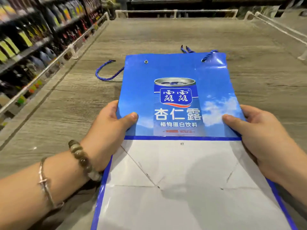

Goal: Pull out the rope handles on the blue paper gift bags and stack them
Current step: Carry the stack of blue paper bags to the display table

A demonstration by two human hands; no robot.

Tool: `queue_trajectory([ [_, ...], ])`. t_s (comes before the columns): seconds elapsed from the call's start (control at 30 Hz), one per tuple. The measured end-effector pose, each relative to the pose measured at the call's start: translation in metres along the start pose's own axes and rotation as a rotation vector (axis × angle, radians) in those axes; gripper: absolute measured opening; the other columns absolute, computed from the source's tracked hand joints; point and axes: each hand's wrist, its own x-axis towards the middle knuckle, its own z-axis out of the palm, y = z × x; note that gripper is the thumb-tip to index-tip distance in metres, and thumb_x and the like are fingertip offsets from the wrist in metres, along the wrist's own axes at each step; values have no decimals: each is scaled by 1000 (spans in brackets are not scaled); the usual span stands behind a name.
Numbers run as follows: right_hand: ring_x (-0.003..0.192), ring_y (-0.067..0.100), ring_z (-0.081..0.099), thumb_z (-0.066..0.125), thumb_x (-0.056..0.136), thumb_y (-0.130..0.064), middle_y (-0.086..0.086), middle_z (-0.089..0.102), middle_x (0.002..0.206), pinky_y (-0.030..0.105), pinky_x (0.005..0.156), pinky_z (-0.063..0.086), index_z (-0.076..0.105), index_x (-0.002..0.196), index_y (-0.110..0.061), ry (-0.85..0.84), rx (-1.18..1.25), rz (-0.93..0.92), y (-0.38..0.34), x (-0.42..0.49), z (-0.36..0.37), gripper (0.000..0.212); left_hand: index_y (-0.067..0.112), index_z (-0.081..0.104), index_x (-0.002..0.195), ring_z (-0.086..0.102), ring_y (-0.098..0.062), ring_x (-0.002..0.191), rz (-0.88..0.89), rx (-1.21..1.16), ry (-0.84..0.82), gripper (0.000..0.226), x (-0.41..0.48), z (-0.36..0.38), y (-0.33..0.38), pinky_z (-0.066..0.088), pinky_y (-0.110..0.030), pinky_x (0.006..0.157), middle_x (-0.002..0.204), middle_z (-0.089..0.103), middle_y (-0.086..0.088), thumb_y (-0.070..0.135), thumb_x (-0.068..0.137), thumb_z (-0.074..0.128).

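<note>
We hold the flattened blue gift bag [176, 97] above the wooden table [69, 103], our left hand [109, 128] and right hand [259, 133] each clamping a side edge. One rope handle [106, 72] trails left of the bag; another [186, 49] lies beyond its top.

The bag's [179, 100] white folded bottom runs off the lower edge. My fingers under both its sides are hidden; only thumbs show. One rope handle [106, 73] disappears beneath it. The shelf goods [29, 35] on my left are too blurred to read.
</note>
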Motion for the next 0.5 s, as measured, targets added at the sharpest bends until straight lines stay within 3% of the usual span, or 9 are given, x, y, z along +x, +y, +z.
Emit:
queue_trajectory([
  [0.13, 44, 13, 65, 53, 89, -12, -5, 72, 58, 23, 38, 49, 63, 87, -14, -17, -13, -3, 0, -5, -1, 11, 9, 57, 109, 64, 0, 49, 25, 23, -39, 22, -3, -1, -1, 51, -12, 47, 88, 67, 0, 3, 90, 48],
  [0.23, 35, 10, 60, 53, 87, -7, -4, 65, 43, 19, 34, 46, 62, 80, -9, -28, 15, 43, -8, -7, -3, 11, 5, 58, 107, 62, -4, 47, 35, 77, -40, 20, -2, 1, 3, 51, -15, 49, 81, 64, -3, 3, 89, 50],
  [0.33, 27, 9, 53, 55, 85, -1, -4, 57, 32, 15, 29, 40, 56, 70, -5, 26, 61, 93, -19, -12, -2, 15, -2, 59, 109, 60, -24, 66, -28, 148, -52, 24, 2, 1, 9, 53, -35, 71, 89, 64, -14, 7, 86, 55],
  [0.4, 26, 9, 53, 56, 84, 2, -1, 57, 32, 16, 27, 39, 54, 69, -3, 63, 114, 114, -22, -16, -1, 16, 2, 57, 108, 59, -27, 81, 18, 276, -63, 26, 6, 0, 14, 52, -40, 81, 98, 66, -15, 12, 84, 59],
  [0.47, 27, 11, 54, 57, 82, 5, 10, 66, 52, 20, 27, 42, 56, 81, 2, 124, 153, 128, -22, -18, 3, 3, 11, 50, 115, 52, -26, 105, 207, 635, -21, 35, 7, -2, 21, 46, -37, 88, 114, 57, -11, 17, 82, 61],
  [0.5, 31, 13, 56, 58, 81, 6, 18, 67, 71, 23, 29, 45, 55, 94, 5, 153, 167, 117, -22, -19, 4, 13, 11, 47, 123, 46, -29, 116, 351, 842, 47, 44, 4, -4, 26, 42, -39, 96, 124, 50, -13, 19, 81, 60],
])
